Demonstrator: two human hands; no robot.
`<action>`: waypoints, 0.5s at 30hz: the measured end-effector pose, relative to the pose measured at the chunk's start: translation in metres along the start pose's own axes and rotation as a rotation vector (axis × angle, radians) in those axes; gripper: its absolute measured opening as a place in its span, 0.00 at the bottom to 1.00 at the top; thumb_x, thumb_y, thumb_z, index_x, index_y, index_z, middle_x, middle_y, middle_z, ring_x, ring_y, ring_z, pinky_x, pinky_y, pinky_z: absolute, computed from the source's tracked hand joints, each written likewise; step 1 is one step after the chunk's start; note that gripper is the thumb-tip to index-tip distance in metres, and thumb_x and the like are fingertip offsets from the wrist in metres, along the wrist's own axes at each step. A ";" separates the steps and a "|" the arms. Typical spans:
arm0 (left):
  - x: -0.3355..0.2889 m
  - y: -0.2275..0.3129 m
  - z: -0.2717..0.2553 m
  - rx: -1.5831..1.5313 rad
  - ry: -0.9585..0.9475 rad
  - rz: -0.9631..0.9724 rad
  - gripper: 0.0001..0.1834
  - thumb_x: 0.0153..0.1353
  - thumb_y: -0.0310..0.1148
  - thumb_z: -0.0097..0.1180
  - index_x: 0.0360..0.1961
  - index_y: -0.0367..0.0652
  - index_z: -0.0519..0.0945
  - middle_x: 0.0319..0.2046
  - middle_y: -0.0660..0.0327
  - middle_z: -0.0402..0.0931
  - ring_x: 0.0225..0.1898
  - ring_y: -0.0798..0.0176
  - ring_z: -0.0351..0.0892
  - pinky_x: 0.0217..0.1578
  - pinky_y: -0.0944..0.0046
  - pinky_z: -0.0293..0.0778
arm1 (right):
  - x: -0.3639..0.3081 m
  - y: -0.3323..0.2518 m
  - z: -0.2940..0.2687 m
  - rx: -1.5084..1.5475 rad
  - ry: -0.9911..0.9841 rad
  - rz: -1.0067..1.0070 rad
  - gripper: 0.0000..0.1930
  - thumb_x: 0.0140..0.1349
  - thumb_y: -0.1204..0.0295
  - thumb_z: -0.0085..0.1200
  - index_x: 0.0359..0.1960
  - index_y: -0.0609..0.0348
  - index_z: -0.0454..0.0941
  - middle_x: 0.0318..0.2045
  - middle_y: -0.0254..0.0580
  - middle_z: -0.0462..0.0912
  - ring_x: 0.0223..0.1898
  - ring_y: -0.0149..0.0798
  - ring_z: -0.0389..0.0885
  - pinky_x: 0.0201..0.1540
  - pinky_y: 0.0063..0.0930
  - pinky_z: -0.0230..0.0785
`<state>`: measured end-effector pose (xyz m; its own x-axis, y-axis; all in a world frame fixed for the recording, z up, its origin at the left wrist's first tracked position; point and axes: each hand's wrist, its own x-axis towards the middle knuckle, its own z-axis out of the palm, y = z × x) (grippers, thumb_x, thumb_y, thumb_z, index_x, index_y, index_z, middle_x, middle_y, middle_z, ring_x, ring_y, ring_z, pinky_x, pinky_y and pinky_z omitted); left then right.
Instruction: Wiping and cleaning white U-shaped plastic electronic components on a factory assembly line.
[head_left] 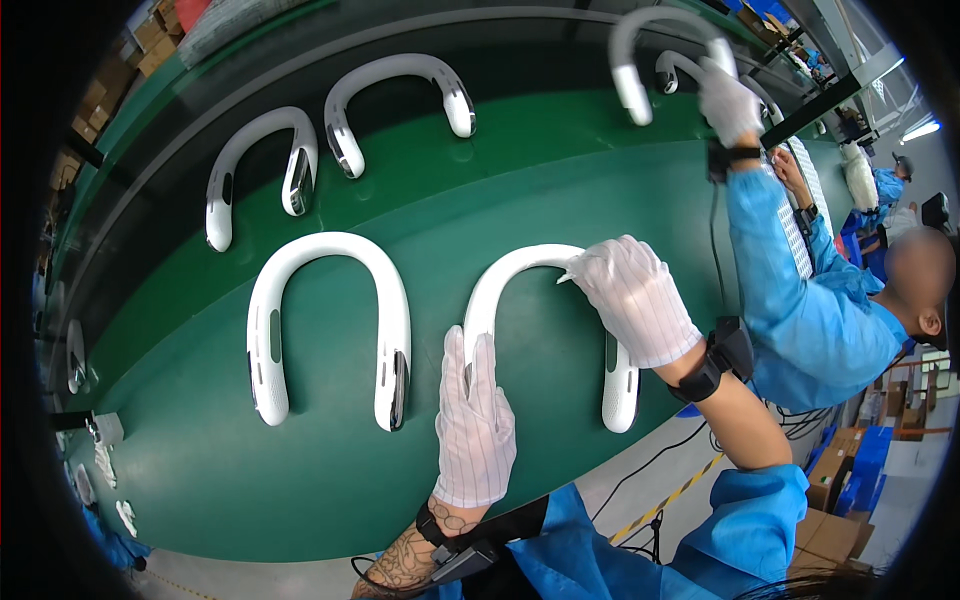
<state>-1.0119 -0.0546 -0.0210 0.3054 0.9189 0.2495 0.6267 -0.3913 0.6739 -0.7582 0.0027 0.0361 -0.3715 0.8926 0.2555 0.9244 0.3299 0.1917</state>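
My left hand [474, 425], in a white striped glove, presses flat on the left arm of a white U-shaped neckband device [520, 262] lying on the green table [200, 450]. On that device's right arm my gloved right hand [632, 297] is closed, gripping it near the curve. A second white U-shaped device [330, 255] lies just to the left, untouched. Two more such devices [250, 150] [395, 72] rest further back near the dark conveyor strip.
A neighbouring person in a blue coat [800, 300] on the right lifts another white U-shaped device [660, 25] with a gloved hand [728, 100]. Small white scraps [105, 465] lie at the table's left edge. Cardboard boxes [830, 470] stand on the floor at right.
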 end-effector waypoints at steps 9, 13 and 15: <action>-0.007 -0.012 -0.021 0.103 -0.025 0.028 0.38 0.66 0.19 0.54 0.79 0.37 0.67 0.78 0.33 0.59 0.72 0.29 0.70 0.69 0.45 0.75 | 0.029 -0.027 0.001 0.103 0.014 -0.066 0.09 0.60 0.75 0.63 0.42 0.55 0.81 0.36 0.39 0.78 0.39 0.43 0.79 0.41 0.37 0.76; -0.013 -0.022 -0.023 0.124 -0.006 0.048 0.39 0.65 0.19 0.55 0.79 0.37 0.66 0.77 0.31 0.59 0.72 0.28 0.71 0.68 0.44 0.76 | 0.018 -0.029 0.003 0.172 0.086 0.001 0.09 0.60 0.75 0.63 0.42 0.55 0.81 0.36 0.39 0.79 0.39 0.43 0.80 0.41 0.37 0.77; -0.012 -0.021 -0.029 0.135 -0.041 0.063 0.40 0.64 0.18 0.56 0.79 0.37 0.66 0.76 0.30 0.59 0.71 0.27 0.71 0.66 0.44 0.78 | 0.018 -0.036 0.002 0.111 0.021 0.042 0.10 0.60 0.75 0.63 0.43 0.54 0.82 0.36 0.39 0.79 0.39 0.43 0.80 0.43 0.38 0.77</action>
<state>-1.0491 -0.0562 -0.0182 0.3747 0.8905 0.2582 0.6951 -0.4541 0.5573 -0.7981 0.0079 0.0323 -0.3332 0.8999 0.2814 0.9425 0.3255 0.0751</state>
